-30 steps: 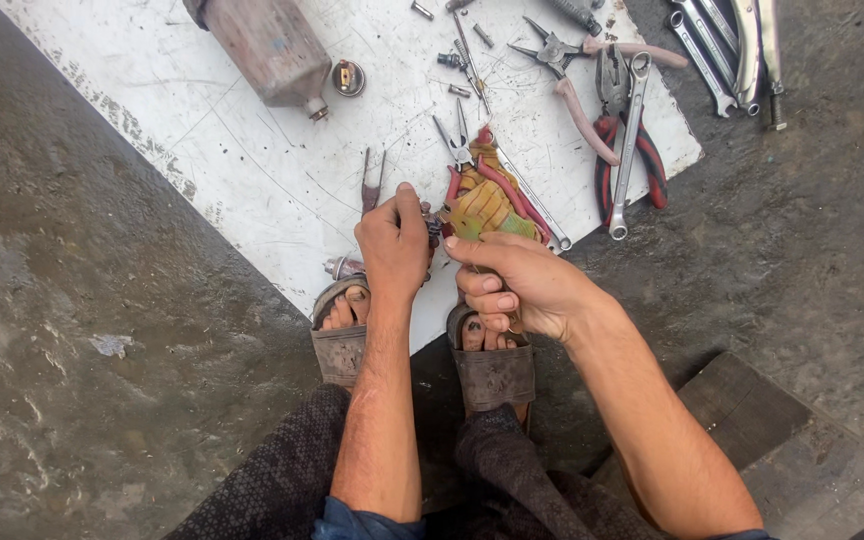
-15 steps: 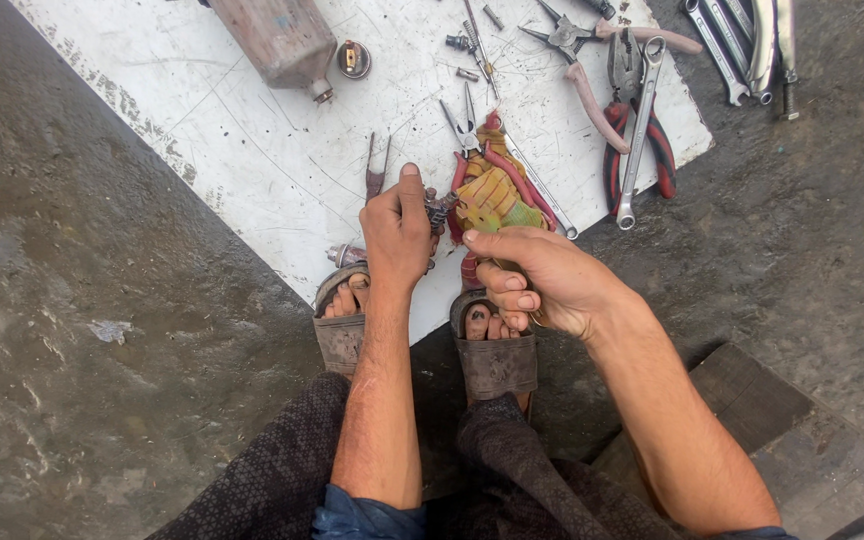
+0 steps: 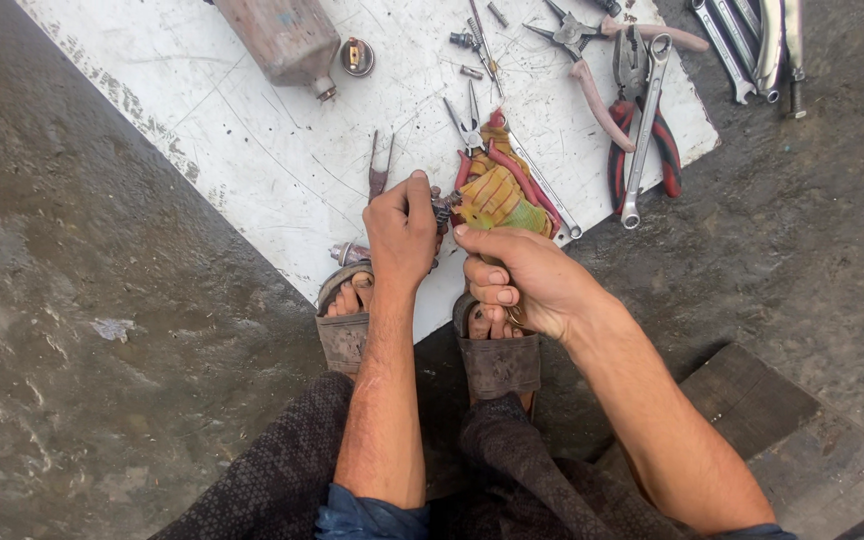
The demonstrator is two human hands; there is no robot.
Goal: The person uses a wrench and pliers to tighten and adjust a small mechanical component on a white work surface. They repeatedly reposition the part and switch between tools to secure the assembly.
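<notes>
both hands grip a small metal part [image 3: 441, 212] over white board [image 3: 252, 140].

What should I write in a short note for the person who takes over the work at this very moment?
Left hand: closed around a small dark metal part, held just above the white board.
Right hand: closed on a thin metal tool; its working end is hidden, so I cannot tell the kind.
Nearby: yellow glove right behind the hands, needle-nose pliers, red-handled pliers, spanner, brown metal canister.
Done: tools laid out, part picked up.
Left: work on the part seems unfinished; the contact point is hidden between the hands.
</notes>
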